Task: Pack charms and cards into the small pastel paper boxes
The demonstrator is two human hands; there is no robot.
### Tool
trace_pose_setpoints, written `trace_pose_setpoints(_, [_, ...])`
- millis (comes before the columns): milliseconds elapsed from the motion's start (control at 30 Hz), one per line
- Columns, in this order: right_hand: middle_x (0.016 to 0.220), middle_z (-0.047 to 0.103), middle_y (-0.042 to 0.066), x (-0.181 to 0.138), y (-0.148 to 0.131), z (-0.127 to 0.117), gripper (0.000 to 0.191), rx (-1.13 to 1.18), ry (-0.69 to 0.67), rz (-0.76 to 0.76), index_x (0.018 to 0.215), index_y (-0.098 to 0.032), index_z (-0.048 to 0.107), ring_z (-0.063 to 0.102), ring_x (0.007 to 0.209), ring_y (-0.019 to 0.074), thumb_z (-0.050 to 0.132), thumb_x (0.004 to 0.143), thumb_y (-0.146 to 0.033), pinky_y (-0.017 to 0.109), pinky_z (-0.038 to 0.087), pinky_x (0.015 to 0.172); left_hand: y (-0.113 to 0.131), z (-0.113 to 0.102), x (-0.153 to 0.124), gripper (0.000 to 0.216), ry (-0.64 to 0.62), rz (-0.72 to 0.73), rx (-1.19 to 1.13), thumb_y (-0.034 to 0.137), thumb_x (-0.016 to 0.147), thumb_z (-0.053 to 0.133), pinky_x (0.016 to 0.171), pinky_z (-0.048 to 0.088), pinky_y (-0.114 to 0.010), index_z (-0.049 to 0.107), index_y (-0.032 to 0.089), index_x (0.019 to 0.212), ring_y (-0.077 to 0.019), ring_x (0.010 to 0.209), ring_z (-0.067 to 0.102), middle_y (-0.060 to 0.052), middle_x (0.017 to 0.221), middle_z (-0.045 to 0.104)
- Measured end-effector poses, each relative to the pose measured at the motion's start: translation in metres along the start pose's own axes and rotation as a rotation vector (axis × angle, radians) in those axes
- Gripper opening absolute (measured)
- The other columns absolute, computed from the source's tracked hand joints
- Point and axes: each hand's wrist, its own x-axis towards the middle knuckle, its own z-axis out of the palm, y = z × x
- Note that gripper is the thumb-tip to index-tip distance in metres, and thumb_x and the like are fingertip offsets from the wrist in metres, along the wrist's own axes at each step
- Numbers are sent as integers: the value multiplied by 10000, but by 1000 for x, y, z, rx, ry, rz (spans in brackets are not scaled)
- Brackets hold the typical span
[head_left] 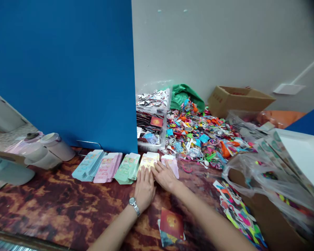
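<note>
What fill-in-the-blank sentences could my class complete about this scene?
The left hand wears a ____ on its wrist.
The tall panel behind the packets is coloured ____.
The open box near the far wall is made of ____.

Missing words: watch, blue, cardboard.

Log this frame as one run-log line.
left hand: at yellow packets | right hand: at pink packets | nearby: green packets

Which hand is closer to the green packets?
The left hand. It lies just right of the green packets, with its fingers at the yellow packets. The right hand lies farther right, beyond the left hand.
</note>
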Motion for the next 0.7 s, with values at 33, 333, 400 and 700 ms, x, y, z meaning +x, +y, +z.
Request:
trace_pose_setpoints(33, [1348,547,180,-1,2,1,358,2,-14,-7,1297,-160,547,417,1330,303,413,966,-191,594,233,1109,1,0,0,594,-6,-12,-14,238,809,543,1108,286,-591,451,21,1354,-413,1413,254,-259,1396,472])
trace_pose_setpoints(333, [1420,473,193,-1,3,-11,363,46,-64,109,1280,-219,581,276,1402,378,499,931,-278,656,114,1102,-15,-2,29,335,-2,-173,-152,239,880,457,1067,378,-532,568,115,1172,-337,1360,358,-207,1401,437])
trace_pose_setpoints(400, [1390,505,188,-2,3,-13,367,62,-47,129,1281,-236,584,277,1398,394,510,924,-274,663,107,1097,-17,-2,34,366,7,-192,-169,233,865,474,1047,406,-504,548,119,1205,-312,1306,429,-201,1374,465])
trace_pose_setpoints(700, [1344,560,129,-9,-2,-16,435,203,-68,237,1369,-294,468,368,1348,373,472,936,-327,664,184,1077,-24,5,43,377,84,-190,-307,347,840,433,977,471,-511,586,147,1121,-306,1182,550,-176,1241,581])
